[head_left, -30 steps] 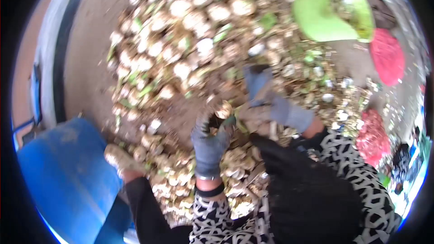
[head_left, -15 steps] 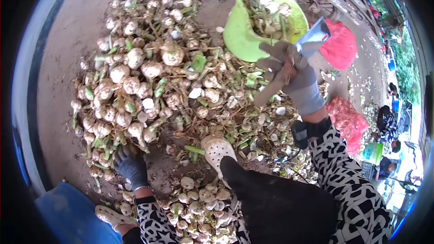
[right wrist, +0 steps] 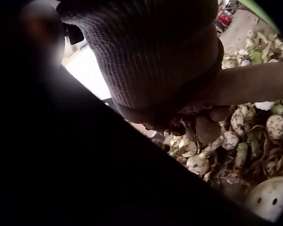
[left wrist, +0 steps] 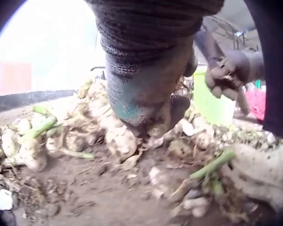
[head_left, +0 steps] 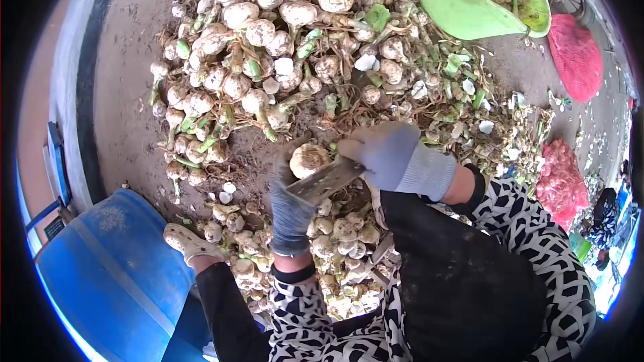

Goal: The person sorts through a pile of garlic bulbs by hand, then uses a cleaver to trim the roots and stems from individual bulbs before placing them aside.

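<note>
In the head view my gloved left hand (head_left: 290, 211) holds a soil-stained garlic bulb (head_left: 310, 160) over bare ground. My gloved right hand (head_left: 386, 155) grips a wide-bladed knife (head_left: 329, 181). Its blade lies across just below the bulb, overlapping the left hand's fingers. The right wrist view is mostly dark, with the knife's wooden handle (right wrist: 257, 84) sticking out from the curled fingers. In the left wrist view the left glove (left wrist: 146, 80) has its fingertips right at a bulb (left wrist: 121, 142) near the soil.
A big heap of garlic bulbs (head_left: 241, 47) with green stems lies ahead. Trimmed bulbs (head_left: 345, 231) lie between the legs. A blue barrel (head_left: 111, 268) stands left, a lime-green basin (head_left: 463, 3) ahead right. Red mesh sacks (head_left: 575, 57) and trimmings (head_left: 463, 104) lie right.
Half a second ago the left hand was at the heap's near left edge; now it is back in the middle with a bulb. The right hand came down from beside the basin with the knife.
</note>
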